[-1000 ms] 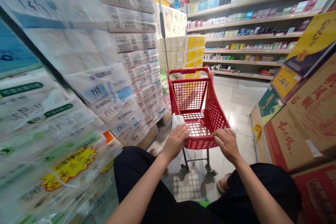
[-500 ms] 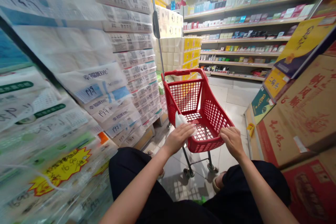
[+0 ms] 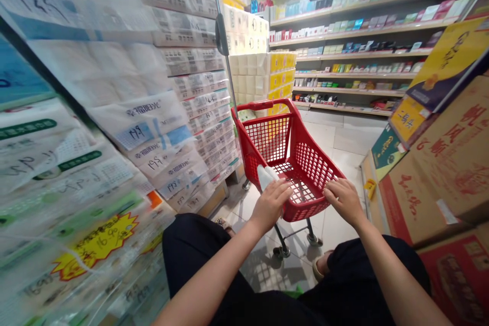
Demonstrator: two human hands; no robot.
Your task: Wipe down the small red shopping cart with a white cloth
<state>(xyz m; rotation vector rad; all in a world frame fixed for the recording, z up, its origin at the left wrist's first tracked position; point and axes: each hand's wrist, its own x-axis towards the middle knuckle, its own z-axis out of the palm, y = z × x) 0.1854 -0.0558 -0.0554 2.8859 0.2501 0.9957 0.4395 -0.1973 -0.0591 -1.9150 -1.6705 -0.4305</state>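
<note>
A red plastic shopping cart (image 3: 309, 209) with a perforated basket stands in front of me, its handle at the far end. My left hand (image 3: 271, 201) lies on the basket's near left corner, fingers over a white cloth or tissue (image 3: 266, 175) that drapes over the left rim. Part of the cloth is hidden under the palm. My right hand (image 3: 344, 197) grips the basket's near right corner, with its fingers curled over the rim. Inside the basket, the grid floor shows through.
Stacked tissue packs (image 3: 164, 163) with handwritten prices rise close on the left. A metal pole (image 3: 232, 81) stands by the cart's left side. Cardboard cartons (image 3: 431, 193) line the right. Shelves of boxes and bottles (image 3: 355, 69) fill the back. My knees flank the cart's near end.
My left hand has slid slightly right and down with the cloth. The right hand has shifted a little right, its fingers looser on the rim. The view has moved slightly.
</note>
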